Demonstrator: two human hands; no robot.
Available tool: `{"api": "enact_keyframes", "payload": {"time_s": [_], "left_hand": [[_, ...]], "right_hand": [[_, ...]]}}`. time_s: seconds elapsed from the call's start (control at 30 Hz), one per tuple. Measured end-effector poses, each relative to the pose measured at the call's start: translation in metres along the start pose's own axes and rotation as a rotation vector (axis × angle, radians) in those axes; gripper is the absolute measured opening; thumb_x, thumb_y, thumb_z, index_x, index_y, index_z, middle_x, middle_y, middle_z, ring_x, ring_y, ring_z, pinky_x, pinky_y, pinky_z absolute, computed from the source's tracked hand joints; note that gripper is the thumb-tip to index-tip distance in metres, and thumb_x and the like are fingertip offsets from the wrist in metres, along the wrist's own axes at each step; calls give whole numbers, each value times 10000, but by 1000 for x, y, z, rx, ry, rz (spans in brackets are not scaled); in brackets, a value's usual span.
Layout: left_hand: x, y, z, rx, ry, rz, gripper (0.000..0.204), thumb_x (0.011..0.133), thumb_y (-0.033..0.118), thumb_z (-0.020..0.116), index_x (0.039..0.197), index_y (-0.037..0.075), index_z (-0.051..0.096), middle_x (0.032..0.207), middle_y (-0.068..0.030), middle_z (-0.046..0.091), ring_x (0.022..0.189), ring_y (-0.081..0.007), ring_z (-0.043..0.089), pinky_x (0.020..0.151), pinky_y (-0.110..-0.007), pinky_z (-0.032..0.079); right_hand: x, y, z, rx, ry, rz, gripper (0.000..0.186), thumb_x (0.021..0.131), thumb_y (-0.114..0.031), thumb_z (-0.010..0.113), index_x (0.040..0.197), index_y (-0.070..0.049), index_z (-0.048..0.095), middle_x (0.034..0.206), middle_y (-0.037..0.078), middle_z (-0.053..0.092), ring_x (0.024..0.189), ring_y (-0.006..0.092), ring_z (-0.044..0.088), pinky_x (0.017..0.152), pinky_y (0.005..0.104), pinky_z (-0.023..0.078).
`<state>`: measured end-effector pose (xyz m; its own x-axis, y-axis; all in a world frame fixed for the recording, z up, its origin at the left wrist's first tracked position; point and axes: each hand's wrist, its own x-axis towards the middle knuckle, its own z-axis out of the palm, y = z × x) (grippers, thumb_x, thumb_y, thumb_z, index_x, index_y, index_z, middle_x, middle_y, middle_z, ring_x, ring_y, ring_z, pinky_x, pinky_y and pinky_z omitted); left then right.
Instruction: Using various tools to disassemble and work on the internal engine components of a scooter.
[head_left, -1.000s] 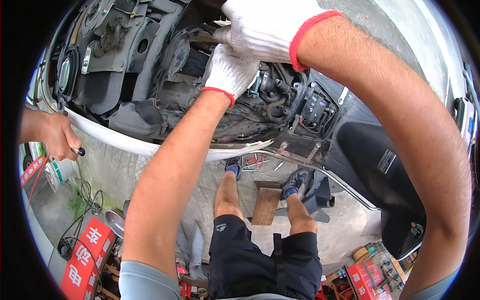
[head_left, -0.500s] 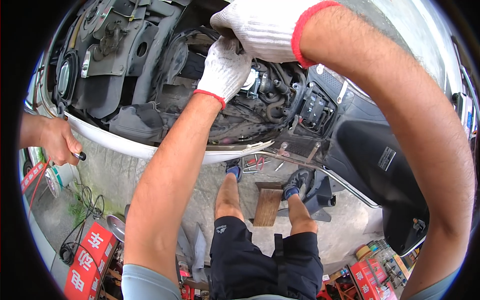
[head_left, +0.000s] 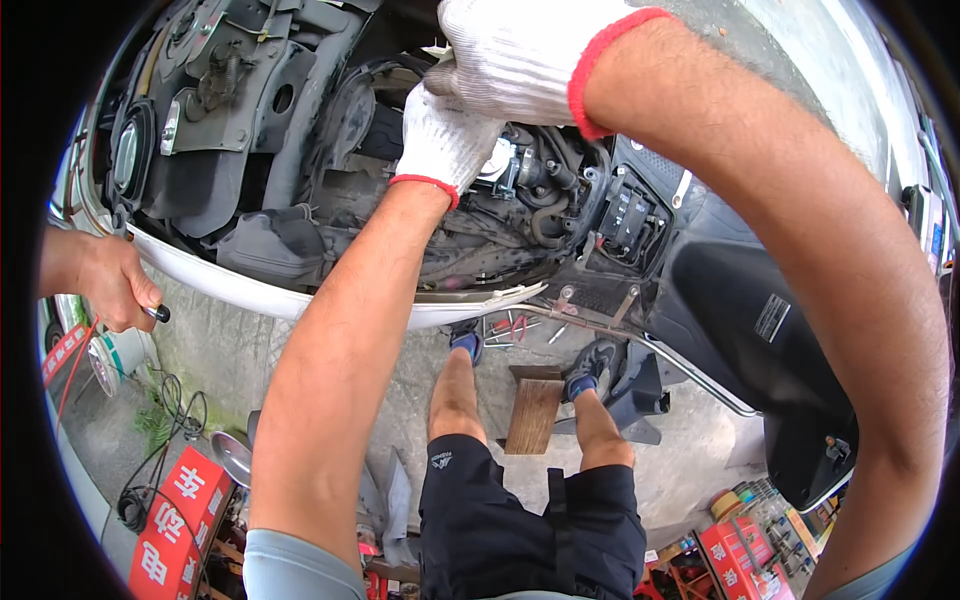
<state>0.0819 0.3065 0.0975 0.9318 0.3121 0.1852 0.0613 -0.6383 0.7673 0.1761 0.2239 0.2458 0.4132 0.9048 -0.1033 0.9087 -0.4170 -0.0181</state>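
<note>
Both my hands wear white knit gloves with red cuffs and meet over the open body of a scooter (head_left: 470, 230). My left hand (head_left: 445, 140) is closed, its fingertips tucked under the other glove. My right hand (head_left: 520, 62) is closed too, its fingers pressed against the left ones. A small pale tip (head_left: 437, 51) pokes out beside the right fingers; what it belongs to is hidden. Just below the gloves lies a round, light-coloured metal part (head_left: 497, 160) among hoses. To its right sits a black battery (head_left: 628, 215) in an open compartment.
Another person's hand (head_left: 122, 285) holds a black-tipped tool at the left. Hand tools (head_left: 518, 328) and a wooden block (head_left: 533, 415) lie on the ground near my feet. A black seat or cover (head_left: 740, 300) is at the right; cables (head_left: 150, 490) lie lower left.
My right hand has shifted slightly left, and a pale tip now shows beside its fingers. My left hand has turned a little. The other person's hand has hardly moved.
</note>
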Motion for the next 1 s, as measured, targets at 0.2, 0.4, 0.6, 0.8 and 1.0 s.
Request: {"api": "enact_keyframes", "payload": {"time_s": [0.2,0.4,0.6,0.8,1.0], "left_hand": [[4,0,0,88,-56,-45,224,883,161,631,1059,23,646,1041,-213,672,1079,-355,616,898,-405,511],[3,6,0,141,-9,82,221,882,137,581,1043,-1,645,1056,-215,665,1018,-392,621,870,-440,508],[3,11,-4,55,17,-13,291,898,188,629,1105,-16,622,1060,-231,660,1022,-404,620,886,-428,510],[1,5,-4,230,-58,84,272,885,188,645,1083,2,629,1085,-217,677,1055,-369,634,914,-428,515],[-1,0,0,68,37,174,340,894,179,653,1157,-22,577,1084,-217,676,1070,-349,641,920,-390,507]], "right_hand": [[3,5,-5,-96,-14,-255,216,825,-192,593,883,-51,746,831,198,722,838,349,722,784,438,564],[-7,8,-3,24,46,-51,216,816,-210,617,859,-43,747,831,216,725,806,358,723,766,437,572],[-5,7,11,128,195,-130,212,833,-199,603,832,-13,703,814,232,699,802,364,707,744,451,555],[-8,8,11,-14,218,-302,206,827,-210,597,807,-37,707,820,195,692,817,348,689,764,437,540],[-17,-3,12,33,263,-69,200,831,-199,580,807,-47,708,829,187,695,829,331,686,780,426,536]]}}
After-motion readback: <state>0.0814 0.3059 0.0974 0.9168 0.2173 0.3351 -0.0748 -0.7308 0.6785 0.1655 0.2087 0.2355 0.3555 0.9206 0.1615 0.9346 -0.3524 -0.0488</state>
